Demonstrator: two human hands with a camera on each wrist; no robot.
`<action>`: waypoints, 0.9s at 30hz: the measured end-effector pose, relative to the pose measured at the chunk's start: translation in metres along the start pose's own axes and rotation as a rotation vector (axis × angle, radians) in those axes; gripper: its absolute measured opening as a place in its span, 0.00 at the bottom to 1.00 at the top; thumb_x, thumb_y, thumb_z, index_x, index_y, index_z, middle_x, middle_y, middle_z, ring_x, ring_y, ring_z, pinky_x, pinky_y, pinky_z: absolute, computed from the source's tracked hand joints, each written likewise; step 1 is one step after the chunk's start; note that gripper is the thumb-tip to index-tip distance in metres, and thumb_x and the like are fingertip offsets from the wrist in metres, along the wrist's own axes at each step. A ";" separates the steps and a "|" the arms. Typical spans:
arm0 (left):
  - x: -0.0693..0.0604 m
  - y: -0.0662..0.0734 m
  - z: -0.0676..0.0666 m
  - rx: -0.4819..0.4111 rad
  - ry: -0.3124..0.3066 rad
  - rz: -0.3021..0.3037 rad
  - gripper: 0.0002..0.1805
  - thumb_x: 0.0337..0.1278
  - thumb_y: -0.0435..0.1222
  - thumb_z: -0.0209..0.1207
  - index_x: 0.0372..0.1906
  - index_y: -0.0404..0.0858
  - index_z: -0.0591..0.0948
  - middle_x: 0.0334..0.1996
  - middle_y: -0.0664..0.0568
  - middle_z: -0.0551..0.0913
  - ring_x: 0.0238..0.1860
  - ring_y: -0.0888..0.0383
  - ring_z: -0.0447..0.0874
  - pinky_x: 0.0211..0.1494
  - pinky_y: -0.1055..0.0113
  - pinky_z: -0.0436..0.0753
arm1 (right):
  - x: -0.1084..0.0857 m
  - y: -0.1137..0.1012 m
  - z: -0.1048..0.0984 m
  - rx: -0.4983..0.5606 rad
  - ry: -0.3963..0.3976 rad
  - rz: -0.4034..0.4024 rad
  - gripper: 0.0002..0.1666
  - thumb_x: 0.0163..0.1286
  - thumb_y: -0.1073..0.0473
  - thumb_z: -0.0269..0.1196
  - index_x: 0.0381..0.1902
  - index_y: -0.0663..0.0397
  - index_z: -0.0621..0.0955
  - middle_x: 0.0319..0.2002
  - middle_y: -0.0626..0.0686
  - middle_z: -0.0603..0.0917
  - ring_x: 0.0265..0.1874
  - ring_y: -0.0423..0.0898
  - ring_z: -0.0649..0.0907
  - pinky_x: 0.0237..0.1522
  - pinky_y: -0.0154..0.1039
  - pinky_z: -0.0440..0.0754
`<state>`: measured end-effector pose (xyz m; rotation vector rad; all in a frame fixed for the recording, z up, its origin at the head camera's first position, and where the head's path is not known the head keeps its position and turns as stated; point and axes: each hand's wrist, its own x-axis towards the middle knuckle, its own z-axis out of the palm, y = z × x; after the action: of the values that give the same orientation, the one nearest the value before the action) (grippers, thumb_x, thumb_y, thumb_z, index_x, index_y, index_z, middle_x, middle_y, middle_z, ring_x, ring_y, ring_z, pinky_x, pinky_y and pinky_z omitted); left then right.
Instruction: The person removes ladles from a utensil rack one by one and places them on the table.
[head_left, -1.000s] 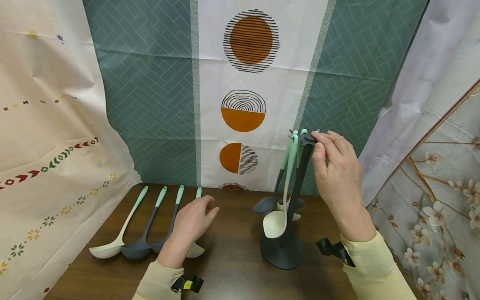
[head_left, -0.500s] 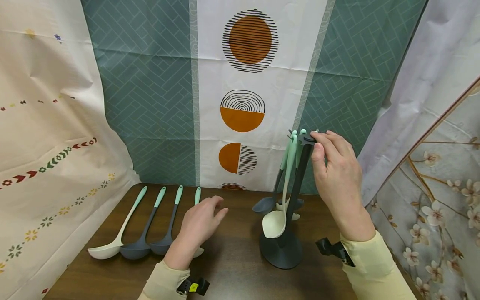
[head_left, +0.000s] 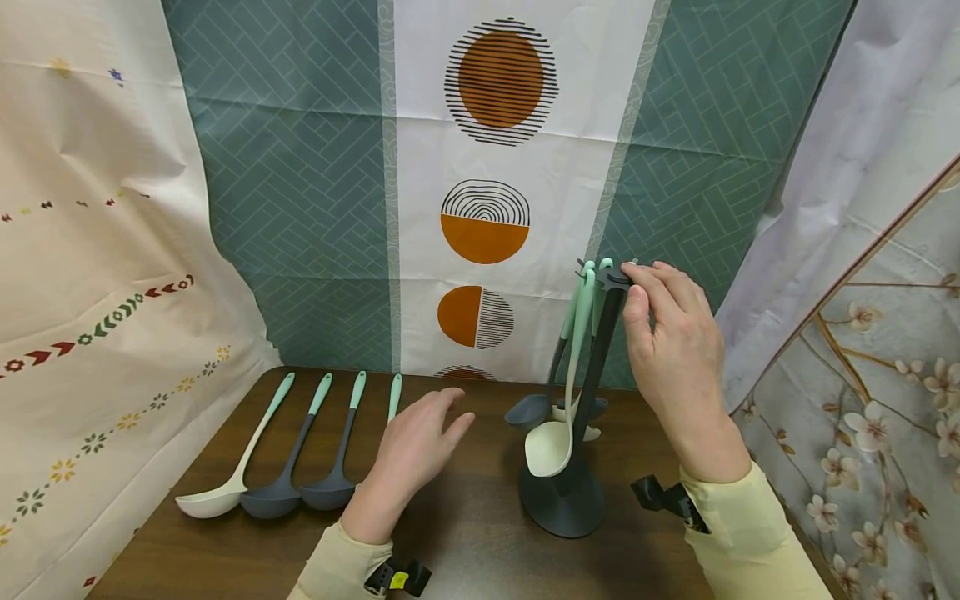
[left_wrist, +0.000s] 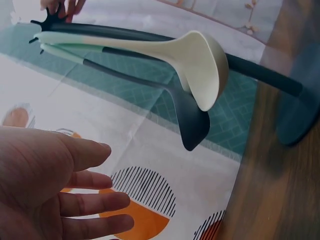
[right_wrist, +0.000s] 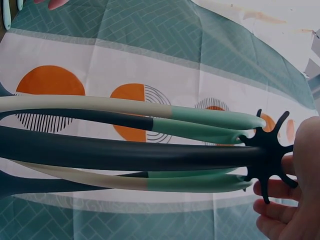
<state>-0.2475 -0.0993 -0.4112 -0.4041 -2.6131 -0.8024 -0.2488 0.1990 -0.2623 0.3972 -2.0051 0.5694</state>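
Note:
A dark utensil stand with a hooked top stands on the table, several mint-handled utensils hanging from it. Foremost is a cream ladle; behind it hangs a grey utensil, and others are partly hidden. My right hand grips the edge of the hooked top between thumb and fingers. My left hand is in the air to the left of the stand, fingers loosely extended and nothing in them. Under it lies a mint-handled utensil, its lower part covered by the hand and forearm.
At the left of the wooden table, a cream ladle and two grey ladles, one beside the other, lie in a row. A patterned cloth hangs behind, with curtains on both sides.
My left hand has moved right, away from the row of ladles and towards the stand, uncovering the second grey ladle. The right hand stays on the stand's top.

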 end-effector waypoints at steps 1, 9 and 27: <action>0.000 0.002 0.000 -0.003 0.002 0.004 0.20 0.76 0.43 0.70 0.64 0.38 0.86 0.52 0.49 0.91 0.49 0.49 0.90 0.50 0.49 0.88 | 0.000 0.000 0.000 0.000 0.000 0.001 0.28 0.89 0.49 0.48 0.68 0.55 0.87 0.65 0.60 0.85 0.73 0.57 0.78 0.72 0.62 0.74; 0.004 0.017 0.006 -0.048 0.000 0.031 0.22 0.77 0.44 0.70 0.67 0.39 0.85 0.55 0.50 0.90 0.51 0.49 0.90 0.52 0.49 0.87 | 0.000 0.001 0.000 0.000 0.004 0.001 0.28 0.89 0.49 0.48 0.68 0.55 0.87 0.64 0.61 0.85 0.73 0.57 0.78 0.72 0.62 0.74; 0.009 0.046 0.019 -0.146 0.005 0.078 0.22 0.79 0.46 0.68 0.69 0.42 0.84 0.58 0.50 0.89 0.54 0.50 0.89 0.55 0.49 0.87 | -0.001 0.001 0.000 -0.008 0.002 -0.009 0.28 0.90 0.49 0.48 0.69 0.54 0.87 0.65 0.60 0.85 0.73 0.57 0.78 0.71 0.63 0.75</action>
<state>-0.2431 -0.0507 -0.4000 -0.5396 -2.5253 -0.9692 -0.2490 0.1996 -0.2632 0.4001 -2.0024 0.5557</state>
